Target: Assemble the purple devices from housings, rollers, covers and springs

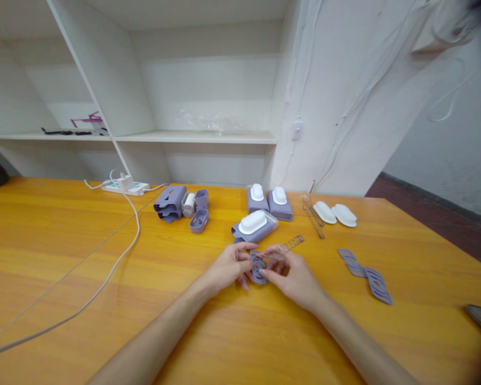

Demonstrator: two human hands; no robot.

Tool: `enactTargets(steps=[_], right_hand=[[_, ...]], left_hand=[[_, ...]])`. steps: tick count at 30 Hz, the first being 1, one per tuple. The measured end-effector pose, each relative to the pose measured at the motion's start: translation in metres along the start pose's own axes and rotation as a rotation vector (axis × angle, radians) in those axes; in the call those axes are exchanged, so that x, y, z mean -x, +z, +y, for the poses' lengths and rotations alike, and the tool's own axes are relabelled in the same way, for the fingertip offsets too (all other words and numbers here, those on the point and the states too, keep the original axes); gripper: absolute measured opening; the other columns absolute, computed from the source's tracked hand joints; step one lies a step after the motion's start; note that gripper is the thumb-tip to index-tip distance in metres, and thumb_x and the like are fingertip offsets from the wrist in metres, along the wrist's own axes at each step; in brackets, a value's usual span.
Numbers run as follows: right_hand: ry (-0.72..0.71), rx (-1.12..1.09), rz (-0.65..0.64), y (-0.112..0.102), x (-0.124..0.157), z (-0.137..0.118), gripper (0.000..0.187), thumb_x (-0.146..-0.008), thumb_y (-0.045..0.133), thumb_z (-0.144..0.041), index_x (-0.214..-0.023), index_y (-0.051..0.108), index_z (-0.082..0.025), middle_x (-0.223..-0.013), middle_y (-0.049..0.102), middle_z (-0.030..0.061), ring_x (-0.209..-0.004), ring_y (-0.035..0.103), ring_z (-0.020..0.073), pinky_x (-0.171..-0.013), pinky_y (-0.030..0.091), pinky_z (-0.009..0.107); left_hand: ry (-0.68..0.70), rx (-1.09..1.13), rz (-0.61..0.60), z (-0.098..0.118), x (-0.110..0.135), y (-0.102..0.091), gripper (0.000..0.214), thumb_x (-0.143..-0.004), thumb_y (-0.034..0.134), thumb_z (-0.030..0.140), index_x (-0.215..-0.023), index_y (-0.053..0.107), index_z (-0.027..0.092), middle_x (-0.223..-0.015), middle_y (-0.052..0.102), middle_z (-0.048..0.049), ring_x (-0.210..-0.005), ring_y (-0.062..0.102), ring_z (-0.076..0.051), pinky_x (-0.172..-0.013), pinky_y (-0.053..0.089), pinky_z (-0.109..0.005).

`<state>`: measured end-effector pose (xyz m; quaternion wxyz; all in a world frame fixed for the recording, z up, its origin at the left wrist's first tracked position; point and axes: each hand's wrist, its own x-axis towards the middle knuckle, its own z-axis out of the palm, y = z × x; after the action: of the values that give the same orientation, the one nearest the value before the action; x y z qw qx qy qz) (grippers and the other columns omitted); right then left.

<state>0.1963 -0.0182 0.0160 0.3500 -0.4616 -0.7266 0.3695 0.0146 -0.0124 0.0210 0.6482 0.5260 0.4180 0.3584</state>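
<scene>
Both my hands meet over the middle of the orange wooden table [64, 251]. My left hand [229, 266] pinches a flat purple slotted plate [257, 267] from the left. My right hand [294, 275] pinches the same plate from the right, and a coiled metal spring [286, 246] runs from its fingers up and to the right. Just beyond my hands lies a purple case with a white oval lid [254, 224], tilted on the table.
Two more purple cases with white lids [269, 201], purple housings and small cups [180, 204], loose springs [313, 214], two white lids [335, 213] and more slotted plates [366, 274] lie around. A power strip [125, 186] with cables sits back left. Shelves stand behind.
</scene>
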Motion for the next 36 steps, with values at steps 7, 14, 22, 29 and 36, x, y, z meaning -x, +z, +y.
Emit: enactTargets(steps=[7, 14, 22, 29, 36], right_hand=[[0.004, -0.073, 0.041, 0.002, 0.000, 0.004, 0.022, -0.077, 0.063, -0.032, -0.093, 0.054, -0.020, -0.071, 0.066, 0.0005, -0.058, 0.059, 0.0147, -0.052, 0.043, 0.025], [0.048, -0.253, 0.067, 0.004, -0.002, 0.009, 0.026, -0.075, 0.065, -0.034, -0.092, 0.051, -0.020, -0.084, 0.069, 0.0034, -0.065, 0.063, 0.0160, -0.055, 0.046, 0.026], [0.034, -0.171, 0.005, 0.000, 0.000, 0.003, 0.020, -0.072, 0.068, -0.027, -0.087, 0.055, -0.022, -0.076, 0.068, -0.0002, -0.068, 0.063, 0.0164, -0.062, 0.048, 0.027], [-0.061, -0.021, -0.017, -0.001, 0.002, 0.004, 0.018, -0.074, 0.065, -0.027, -0.090, 0.059, -0.024, -0.087, 0.070, 0.0003, -0.073, 0.064, 0.0167, -0.067, 0.048, 0.028], [-0.065, 0.023, -0.041, -0.004, 0.003, 0.006, 0.023, -0.074, 0.066, -0.029, -0.096, 0.061, -0.026, -0.092, 0.070, 0.0001, -0.083, 0.065, 0.0188, -0.075, 0.049, 0.030]], left_hand=[[0.010, -0.031, 0.055, -0.002, -0.001, 0.006, 0.054, -0.067, 0.064, 0.024, -0.115, 0.047, 0.008, -0.064, 0.061, -0.0024, -0.047, 0.057, -0.012, -0.036, 0.047, -0.021], [0.066, -0.050, 0.078, -0.008, -0.002, 0.005, 0.057, -0.069, 0.065, 0.035, -0.116, 0.048, 0.009, -0.075, 0.061, -0.0043, -0.054, 0.060, -0.014, -0.037, 0.048, -0.021], [0.032, -0.109, 0.064, -0.008, -0.002, 0.003, 0.053, -0.069, 0.063, 0.027, -0.117, 0.049, 0.009, -0.070, 0.061, -0.0023, -0.043, 0.053, -0.008, -0.033, 0.041, -0.016], [0.020, -0.102, -0.028, -0.002, 0.000, -0.002, 0.052, -0.067, 0.060, 0.018, -0.116, 0.051, 0.007, -0.066, 0.062, -0.0017, -0.045, 0.055, -0.010, -0.034, 0.040, -0.017], [0.019, -0.100, -0.047, -0.003, -0.001, -0.002, 0.051, -0.063, 0.056, 0.013, -0.114, 0.052, 0.008, -0.064, 0.060, 0.0002, -0.044, 0.054, -0.008, -0.035, 0.040, -0.015]])
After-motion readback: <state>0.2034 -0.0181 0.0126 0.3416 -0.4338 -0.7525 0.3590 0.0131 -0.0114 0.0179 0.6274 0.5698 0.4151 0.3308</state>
